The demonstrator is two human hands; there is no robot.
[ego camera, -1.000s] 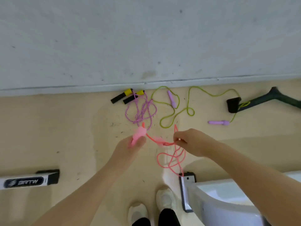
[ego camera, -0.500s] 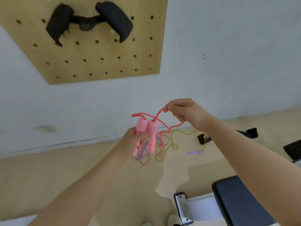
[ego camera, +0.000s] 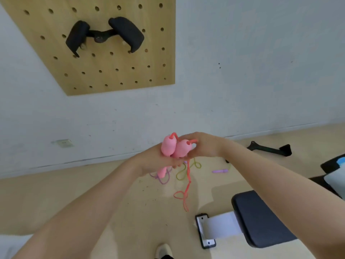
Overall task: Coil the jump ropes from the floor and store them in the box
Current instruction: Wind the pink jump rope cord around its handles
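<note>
**Pink jump rope in both my hands, chest high above the floor**

I am holding the pink jump rope (ego camera: 187,186) up in front of me, well clear of the floor (ego camera: 56,199). Its two pink handles (ego camera: 174,147) are lying side by side, touching, with their cord ends pointing up. My left hand (ego camera: 158,161) is gripping them from below, fingers curled around both. My right hand (ego camera: 203,146) is closing in from the right, pinching the short cord where it is leaving the right-hand handle. The two hands are pressing together around the handles. The rest of the cord is hanging below my hands in a loose, twisted strand with a small loop near its lower end.

Behind the hanging cord, a purple rope (ego camera: 163,179) and a green rope (ego camera: 184,170) are lying tangled on the floor near the wall, and a purple handle (ego camera: 220,171) is lying apart to their right. Farther right, a dark green bar (ego camera: 268,148) with black ends is resting on the floor by the wall.

At lower right a padded bench (ego camera: 261,219) with a white frame is standing beside me. The tip of my shoe (ego camera: 163,249) is showing at the bottom edge. Up on the white wall a wooden pegboard (ego camera: 115,71) is carrying a black two-pad grip (ego camera: 104,34).
</note>
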